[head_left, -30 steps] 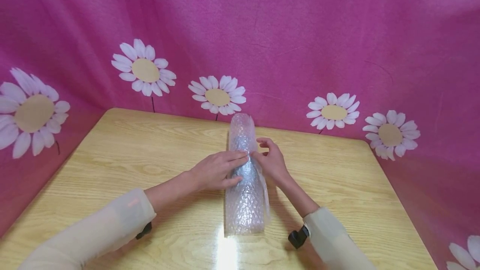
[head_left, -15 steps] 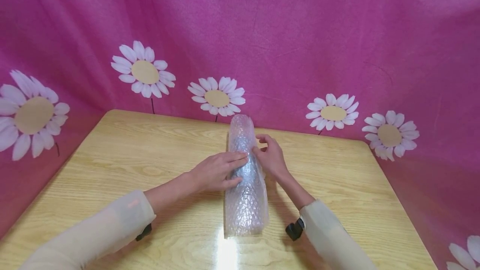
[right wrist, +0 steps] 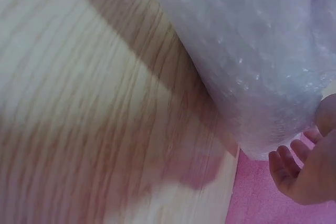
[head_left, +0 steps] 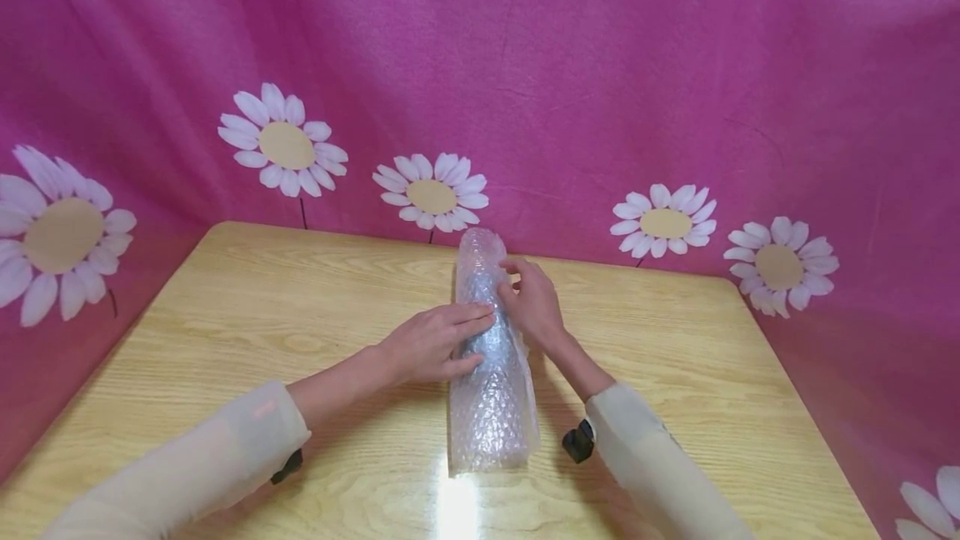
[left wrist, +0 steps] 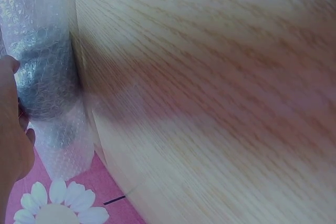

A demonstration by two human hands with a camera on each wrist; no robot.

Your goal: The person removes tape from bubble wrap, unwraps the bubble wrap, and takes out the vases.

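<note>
A long bundle of bubble wrap (head_left: pixel 491 423) lies on the table, pointing away from me. Something dark and rounded shows through its middle in the left wrist view; its kind cannot be told. My left hand (head_left: pixel 431 344) rests on top of the bundle from the left, fingers laid out across it and thumb nearer me. At the bundle's upper right side is my right hand (head_left: pixel 534 302), its thumb against the wrap and its fingers loosely bent. In the right wrist view those fingers (right wrist: pixel 286 174) are apart from each other, beside the wrap's far end. A loose wrap edge runs down the right side.
The wooden table (head_left: pixel 300 290) has rounded far corners. A pink cloth (head_left: pixel 555 65) printed with white daisies hangs behind and at both sides. The far end of the bundle reaches the table's back edge.
My right hand has slid a little up and left along the bundle's right side, away from me. The left hand stays in place.
</note>
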